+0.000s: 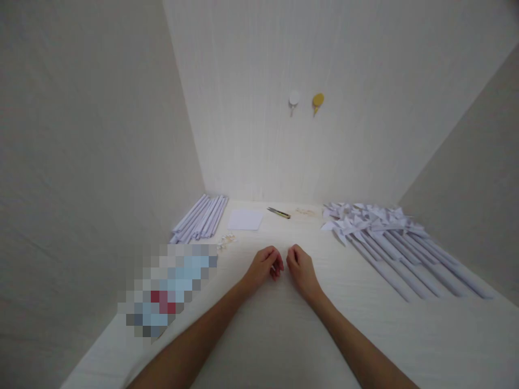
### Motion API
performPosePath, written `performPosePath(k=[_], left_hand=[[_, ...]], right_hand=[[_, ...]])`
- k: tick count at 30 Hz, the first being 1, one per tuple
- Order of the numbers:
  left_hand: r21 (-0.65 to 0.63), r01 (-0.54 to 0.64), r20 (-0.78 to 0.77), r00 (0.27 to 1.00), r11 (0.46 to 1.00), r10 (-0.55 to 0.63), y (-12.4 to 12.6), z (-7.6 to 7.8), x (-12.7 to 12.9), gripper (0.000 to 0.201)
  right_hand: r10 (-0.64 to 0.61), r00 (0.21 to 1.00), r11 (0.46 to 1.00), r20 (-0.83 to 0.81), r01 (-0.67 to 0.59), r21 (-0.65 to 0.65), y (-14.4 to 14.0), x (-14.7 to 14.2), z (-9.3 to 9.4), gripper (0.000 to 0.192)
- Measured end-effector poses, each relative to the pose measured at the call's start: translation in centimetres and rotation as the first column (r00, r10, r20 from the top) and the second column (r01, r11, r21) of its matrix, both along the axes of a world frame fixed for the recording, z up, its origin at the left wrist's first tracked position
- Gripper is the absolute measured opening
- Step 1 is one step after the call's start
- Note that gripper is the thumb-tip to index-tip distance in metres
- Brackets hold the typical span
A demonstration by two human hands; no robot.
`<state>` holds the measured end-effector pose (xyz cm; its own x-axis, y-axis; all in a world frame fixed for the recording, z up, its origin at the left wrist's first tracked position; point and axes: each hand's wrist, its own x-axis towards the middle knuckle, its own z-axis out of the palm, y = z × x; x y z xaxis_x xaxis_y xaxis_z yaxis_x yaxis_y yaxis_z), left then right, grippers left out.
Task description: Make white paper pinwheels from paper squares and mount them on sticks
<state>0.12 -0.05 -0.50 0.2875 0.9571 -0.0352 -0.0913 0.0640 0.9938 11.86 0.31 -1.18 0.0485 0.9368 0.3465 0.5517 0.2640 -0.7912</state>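
Observation:
My left hand (264, 266) and my right hand (300, 268) rest side by side on the white table (284, 335), fingers curled in, knuckles almost touching. Neither hand shows anything in it. A square white paper sheet (245, 219) lies just beyond my left hand. Small scissors (279, 213) lie further back, near the wall. A row of rolled white paper sticks (200, 218) lies at the back left. Finished white paper pinwheels (389, 232) on paper sticks lie fanned out at the right.
A small heap of pale little pieces (225, 241) sits left of my hands. A blurred-out item (168, 286) lies at the left table edge. Two wall hooks, one white (294, 100) and one yellow (318, 100), hang on the wall ahead. Walls close in left and right.

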Motion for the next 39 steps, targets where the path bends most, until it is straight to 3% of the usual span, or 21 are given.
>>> performPosePath(k=[9,13,14,15,16,20,26,32,39], left_hand=[[0.063,-0.076,-0.035,0.996,0.995,0.078,-0.2,0.2,0.5,0.026],[0.135,-0.038,-0.213,0.975,0.990,0.067,0.8,0.9,0.8,0.021],[0.189,-0.030,-0.335,0.938,0.982,0.093,1.3,1.3,0.8,0.021],[0.282,-0.021,-0.501,0.849,0.959,0.165,1.8,1.6,0.6,0.021],[0.389,0.003,-0.669,0.688,0.921,0.280,2.4,2.1,0.5,0.021],[0.480,0.059,-0.785,0.475,0.875,0.399,5.4,3.6,-0.9,0.015],[0.418,0.086,-0.897,0.199,0.904,0.395,9.9,5.1,-3.0,0.025],[0.296,0.064,-0.955,0.015,0.953,0.295,11.1,5.1,-3.5,0.042],[0.274,0.067,-0.957,-0.080,0.959,0.279,11.4,3.7,-3.2,0.054]], right_hand=[[0.024,1.000,0.999,0.020,-0.024,0.032,-0.3,0.2,0.2,0.025],[0.036,0.999,0.999,0.007,-0.036,0.033,-0.3,0.3,0.2,0.026],[0.040,0.999,0.999,0.002,-0.040,0.036,-0.2,0.2,0.2,0.026],[0.044,0.999,0.998,-0.003,-0.044,0.041,-0.2,0.2,0.2,0.027],[0.045,0.999,0.998,-0.009,-0.044,0.047,-0.2,0.2,0.2,0.027],[0.038,0.999,0.999,-0.036,-0.036,0.038,-0.3,0.1,0.0,0.027],[0.042,0.996,0.999,-0.073,-0.040,0.034,-0.1,0.1,-0.2,0.028],[0.074,0.986,0.997,-0.152,-0.074,0.006,0.1,0.1,0.0,0.029],[0.107,0.975,0.992,-0.196,-0.118,-0.044,0.2,-0.1,0.3,0.028]])
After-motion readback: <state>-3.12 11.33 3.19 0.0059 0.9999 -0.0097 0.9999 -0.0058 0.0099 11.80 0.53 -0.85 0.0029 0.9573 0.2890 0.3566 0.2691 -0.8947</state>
